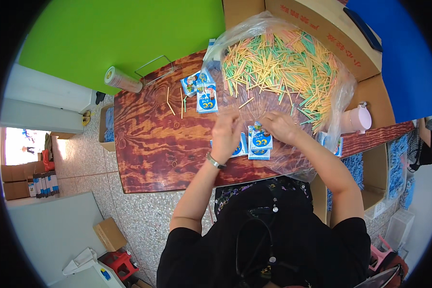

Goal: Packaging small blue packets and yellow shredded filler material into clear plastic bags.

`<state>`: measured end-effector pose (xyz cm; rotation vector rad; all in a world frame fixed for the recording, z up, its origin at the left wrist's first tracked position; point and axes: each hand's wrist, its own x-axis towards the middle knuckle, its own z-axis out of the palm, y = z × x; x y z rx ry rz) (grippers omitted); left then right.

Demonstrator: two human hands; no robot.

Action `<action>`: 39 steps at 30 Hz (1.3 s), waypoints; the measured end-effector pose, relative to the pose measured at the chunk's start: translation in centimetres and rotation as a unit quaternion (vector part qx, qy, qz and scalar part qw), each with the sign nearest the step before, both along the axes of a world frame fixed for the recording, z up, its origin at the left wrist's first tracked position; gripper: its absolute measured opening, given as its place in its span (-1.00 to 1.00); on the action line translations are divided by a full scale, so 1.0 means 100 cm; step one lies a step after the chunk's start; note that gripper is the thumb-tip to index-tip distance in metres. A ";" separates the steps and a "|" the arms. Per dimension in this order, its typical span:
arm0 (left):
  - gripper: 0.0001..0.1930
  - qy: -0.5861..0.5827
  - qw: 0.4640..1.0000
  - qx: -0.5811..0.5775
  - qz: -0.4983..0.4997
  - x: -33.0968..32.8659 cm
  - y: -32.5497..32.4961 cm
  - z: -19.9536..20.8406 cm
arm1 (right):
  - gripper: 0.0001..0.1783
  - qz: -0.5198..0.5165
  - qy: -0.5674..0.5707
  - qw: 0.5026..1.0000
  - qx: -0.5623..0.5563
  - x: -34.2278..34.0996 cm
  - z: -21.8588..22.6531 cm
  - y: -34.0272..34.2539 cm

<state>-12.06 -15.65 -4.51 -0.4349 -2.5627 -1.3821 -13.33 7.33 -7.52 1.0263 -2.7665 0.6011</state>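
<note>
My right hand [279, 126] has its fingers closed at the top edge of a small blue-and-white packet [260, 140], which overlaps another packet on the wooden table [149, 153]. Just left of it, my left hand [227, 133] hovers by a further blue-and-white packet [239, 148]; its fingers are smeared by motion. Beyond both hands, a heap of thin pastel sticks [283, 62] in yellow, green and pink fills a transparent plastic bag [216, 62]. One loose yellow stick [246, 102] lies on the plastic near my hands.
More packets [207, 98] lie at the table's far side, with loose sticks [171, 107] and rubber bands [176, 125] to their left. A cylindrical container [122, 79] stands at the far left corner. Right of the bag are a cardboard box wall [369, 96] and a pink cup [356, 120].
</note>
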 end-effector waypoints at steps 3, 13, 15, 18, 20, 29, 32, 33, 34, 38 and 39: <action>-0.67 0.060 0.997 -0.037 -0.022 0.014 0.019 0.009 | -0.79 -0.025 0.048 0.998 0.013 0.014 0.027 -0.001; -0.76 -0.283 0.926 0.228 -0.107 0.024 0.037 -0.028 | -0.80 -0.078 -0.232 0.926 -0.288 0.030 0.070 0.002; -0.88 -0.279 0.929 0.206 -0.127 0.017 0.037 -0.027 | -0.79 -0.090 -0.244 0.920 -0.293 0.032 0.078 0.002; -0.89 -0.271 0.917 0.260 -0.137 0.018 0.054 0.002 | -0.78 -0.121 -0.216 0.933 -0.261 0.031 0.080 0.008; -0.90 -0.267 0.909 0.288 -0.140 0.019 0.058 0.007 | -0.77 -0.104 -0.108 0.955 -0.256 0.027 0.079 0.008; -0.79 -0.216 0.970 0.029 -0.107 0.018 0.042 -0.009 | -0.85 -0.145 -0.251 0.926 -0.243 -0.011 0.075 0.063; -0.69 -0.163 0.971 0.145 -0.095 0.021 0.054 -0.023 | -0.83 -0.210 -0.083 0.972 -0.065 -0.058 0.052 0.103; -0.67 -0.160 0.973 0.133 -0.100 0.021 0.057 -0.021 | -0.78 -0.221 -0.043 0.974 -0.005 -0.071 0.048 0.106; -0.67 -0.158 0.973 0.134 -0.098 0.022 0.059 -0.019 | -0.74 -0.230 -0.003 0.972 0.055 -0.079 0.041 0.107; -0.66 -0.136 0.979 0.101 -0.110 0.026 0.059 0.003 | -0.61 -0.266 -0.014 0.945 0.188 -0.102 0.018 0.081; -0.65 -0.152 0.976 0.106 -0.112 0.028 0.058 0.006 | -0.61 -0.263 -0.013 0.946 0.187 -0.106 0.016 0.077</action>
